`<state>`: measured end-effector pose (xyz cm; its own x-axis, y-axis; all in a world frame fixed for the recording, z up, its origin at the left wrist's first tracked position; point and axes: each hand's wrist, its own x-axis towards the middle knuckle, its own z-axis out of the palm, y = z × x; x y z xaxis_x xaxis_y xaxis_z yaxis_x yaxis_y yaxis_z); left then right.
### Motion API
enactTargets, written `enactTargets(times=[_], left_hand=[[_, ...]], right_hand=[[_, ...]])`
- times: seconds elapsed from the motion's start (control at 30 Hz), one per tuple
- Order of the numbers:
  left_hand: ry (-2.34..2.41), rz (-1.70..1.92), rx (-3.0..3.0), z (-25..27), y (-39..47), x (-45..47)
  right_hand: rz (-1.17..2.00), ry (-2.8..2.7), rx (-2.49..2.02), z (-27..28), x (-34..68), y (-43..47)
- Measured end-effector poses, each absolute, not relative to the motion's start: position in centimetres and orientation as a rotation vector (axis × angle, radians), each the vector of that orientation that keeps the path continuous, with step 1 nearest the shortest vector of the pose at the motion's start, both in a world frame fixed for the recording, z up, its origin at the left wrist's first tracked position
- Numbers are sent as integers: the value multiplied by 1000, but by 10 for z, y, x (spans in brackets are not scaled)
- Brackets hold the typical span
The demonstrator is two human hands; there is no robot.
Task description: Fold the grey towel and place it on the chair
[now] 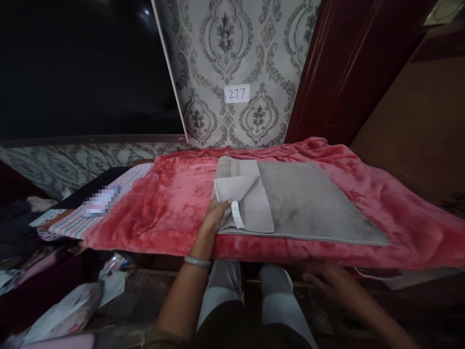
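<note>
A grey plush mat point(305, 203) lies spread on a red plush blanket point(174, 189). Its left end is folded over to the right, which shows the paler, smooth underside point(257, 208). My left hand point(218, 213) is closed on the folded flap at its left side, thumb on top. Just right of the thumb, a white tag point(238, 214) hangs from the mat. My right hand point(321, 278) is low, just below the blanket's front edge and apart from the mat. It is dark and blurred; its fingers look apart, and nothing shows in them.
A large black screen point(83, 68) is at the left, by the patterned wall. A paper point(237, 93) marked 277 is on the wall. Striped cloth point(123, 194) shows at the blanket's left. Bags and clothes point(65, 310) lie lower left. A dark red post point(327, 68) stands at the right.
</note>
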<state>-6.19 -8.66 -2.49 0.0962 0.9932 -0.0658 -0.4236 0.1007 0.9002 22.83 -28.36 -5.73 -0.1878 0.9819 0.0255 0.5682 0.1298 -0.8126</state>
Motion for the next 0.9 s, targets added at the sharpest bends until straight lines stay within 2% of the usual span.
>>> enactTargets(times=[0.07, 0.13, 0.27, 0.43, 0.67, 0.9], left_hand=[[873, 1252, 825, -23, -87, -62], [891, 1233, 800, -21, -86, -62], [894, 1213, 791, -18, -86, -62], [873, 1245, 768, -15, -88, -62], [861, 1235, 800, -13, -90, -62], [850, 1245, 839, -19, -91, -63]], right_hand=[[687, -1879, -1519, -55, 237, -287], [596, -1938, -1521, -46, 236, -287], [573, -1964, -1525, -28, 213, -278], [446, -1896, -1220, -21, 167, -243], [698, -1935, -1162, -8, 106, -165], [911, -1610, -1172, -18, 101, -160]])
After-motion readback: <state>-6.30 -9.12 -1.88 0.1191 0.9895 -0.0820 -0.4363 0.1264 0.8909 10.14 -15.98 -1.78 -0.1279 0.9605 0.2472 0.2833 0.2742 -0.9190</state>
